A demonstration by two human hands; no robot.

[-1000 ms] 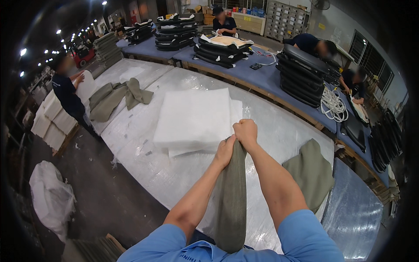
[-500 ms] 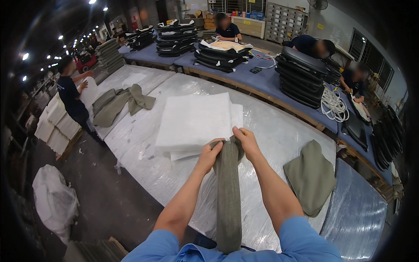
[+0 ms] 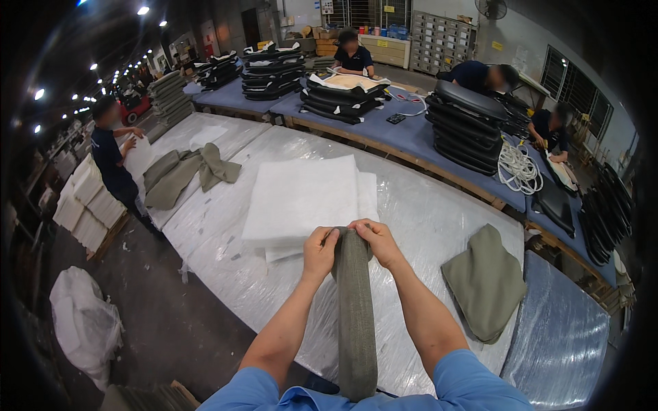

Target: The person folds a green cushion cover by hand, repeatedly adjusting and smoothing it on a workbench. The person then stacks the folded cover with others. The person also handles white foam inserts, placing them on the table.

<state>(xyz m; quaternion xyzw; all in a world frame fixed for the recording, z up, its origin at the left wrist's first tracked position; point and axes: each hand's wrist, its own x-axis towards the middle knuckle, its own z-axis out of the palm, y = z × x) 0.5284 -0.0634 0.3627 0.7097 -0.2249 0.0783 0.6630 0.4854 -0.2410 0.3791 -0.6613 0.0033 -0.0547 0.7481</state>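
Head: yellow label beyond hand-held olive cloth

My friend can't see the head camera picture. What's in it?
A person's left hand and right hand grip one end of a long olive fabric piece over a shiny table. Beyond them lies white padding; loose olive fabric lies to the right.

Runs flecked grey-green along the long narrow fabric cover, plain olive over the flat rounded cloth piece, unpatterned white across the square wadding stack.
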